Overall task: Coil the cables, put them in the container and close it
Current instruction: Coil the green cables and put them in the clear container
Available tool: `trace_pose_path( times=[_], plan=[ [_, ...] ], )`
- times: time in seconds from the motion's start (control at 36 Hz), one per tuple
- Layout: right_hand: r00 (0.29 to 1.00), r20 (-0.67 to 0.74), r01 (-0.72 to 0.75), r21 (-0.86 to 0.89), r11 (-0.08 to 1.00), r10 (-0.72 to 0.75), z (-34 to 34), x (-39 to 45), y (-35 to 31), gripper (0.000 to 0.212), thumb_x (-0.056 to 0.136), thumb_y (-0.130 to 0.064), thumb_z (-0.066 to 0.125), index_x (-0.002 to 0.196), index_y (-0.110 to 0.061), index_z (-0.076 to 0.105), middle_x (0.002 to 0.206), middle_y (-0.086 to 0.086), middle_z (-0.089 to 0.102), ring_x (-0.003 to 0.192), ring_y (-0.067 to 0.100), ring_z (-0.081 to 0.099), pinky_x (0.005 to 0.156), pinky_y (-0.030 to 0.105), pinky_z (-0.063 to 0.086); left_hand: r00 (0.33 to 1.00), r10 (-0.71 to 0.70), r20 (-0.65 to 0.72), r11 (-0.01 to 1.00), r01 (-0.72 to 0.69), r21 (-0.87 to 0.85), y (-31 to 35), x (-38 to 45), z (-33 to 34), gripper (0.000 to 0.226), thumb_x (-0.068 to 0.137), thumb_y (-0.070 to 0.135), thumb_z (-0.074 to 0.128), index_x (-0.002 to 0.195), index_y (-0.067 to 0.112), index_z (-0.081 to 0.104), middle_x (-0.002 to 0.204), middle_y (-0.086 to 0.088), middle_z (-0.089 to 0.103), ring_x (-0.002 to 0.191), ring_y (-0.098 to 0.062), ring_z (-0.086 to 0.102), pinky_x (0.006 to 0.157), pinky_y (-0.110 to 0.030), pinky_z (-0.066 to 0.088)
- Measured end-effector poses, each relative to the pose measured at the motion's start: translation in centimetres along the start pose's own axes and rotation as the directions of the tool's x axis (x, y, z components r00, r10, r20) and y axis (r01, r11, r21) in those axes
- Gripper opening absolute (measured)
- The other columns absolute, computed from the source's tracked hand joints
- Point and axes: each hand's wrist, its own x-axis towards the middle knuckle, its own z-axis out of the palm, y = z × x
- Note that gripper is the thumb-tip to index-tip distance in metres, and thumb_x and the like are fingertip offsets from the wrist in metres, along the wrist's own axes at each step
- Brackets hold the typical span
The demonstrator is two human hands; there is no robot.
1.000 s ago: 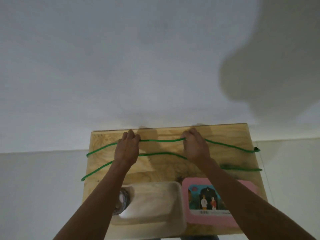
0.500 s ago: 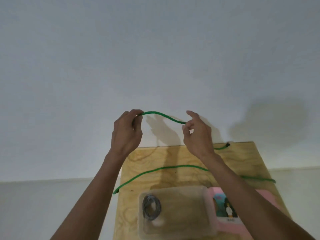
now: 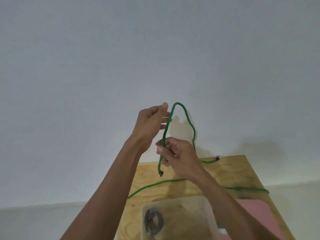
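Note:
A green cable (image 3: 187,118) is lifted off the wooden table (image 3: 239,172) and arches in a tall loop in front of the wall. My right hand (image 3: 180,155) pinches it near one end, and that end dangles just below. My left hand (image 3: 150,121) is higher, with its fingertips against the rising strand and its thumb apart from it. The cable's other end lies at the table's far edge. A second green cable (image 3: 152,185) lies across the table. Close to me stands the clear container (image 3: 206,201) with a coiled grey cable (image 3: 153,222) inside.
The pink lid (image 3: 251,212) lies flat to the right of the container, partly under my right forearm. The table stands against a plain white wall. The second cable's ends hang over the left and right table edges.
The cable was raised from the table. My right hand moved down and left to pinch it near its end. The stretch between my hands bent from a flat span into a tall loop.

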Motion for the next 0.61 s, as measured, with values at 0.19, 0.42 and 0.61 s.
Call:
trace_pose_path(
  times=[0.19, 0.42, 0.61],
  plan=[
    [0.989, -0.146, 0.047, 0.289, 0.956, -0.004, -6.7, 2.3, -3.5, 0.012, 0.094, -0.017, 0.067, 0.1, -0.008, 0.072, 0.081, 0.007, 0.076, 0.066, 0.019, 0.066, 0.06, 0.029, 0.056, 0.92, -0.078, 0.383, 0.968, -0.023, 0.251, -3.7, -3.8, 0.4, 0.057, 0.099, 0.058, 0.042, 0.11, 0.012, 0.073, 0.107, -0.009, 0.076, 0.105, -0.022, 0.072, 0.106, -0.044, 0.049],
    [0.986, -0.154, 0.024, 0.512, 0.859, 0.064, -12.7, 4.7, -6.6, 0.02, 0.089, -0.015, 0.074, 0.1, 0.002, 0.072, 0.082, 0.013, 0.075, 0.06, 0.015, 0.062, 0.058, 0.024, 0.053, 0.918, 0.014, 0.396, 0.999, -0.031, 0.036, -3.3, -5.7, 5.1, 0.031, 0.105, 0.019, 0.046, 0.09, -0.004, 0.06, 0.078, -0.022, 0.065, 0.075, -0.037, 0.063, 0.09, -0.056, 0.056],
    [0.973, -0.22, 0.048, 0.483, 0.874, 0.068, -13.8, 6.0, -6.7, 0.059, 0.079, -0.016, 0.084, 0.122, -0.013, 0.045, 0.085, 0.018, 0.076, 0.064, 0.019, 0.067, 0.067, 0.031, 0.059, 0.94, -0.012, 0.34, 0.977, 0.083, -0.195, -1.7, -6.5, 9.7, 0.028, 0.101, 0.028, 0.049, 0.089, 0.006, 0.061, 0.063, -0.006, 0.045, 0.052, -0.017, 0.036, 0.055, -0.031, 0.042]
  ],
)
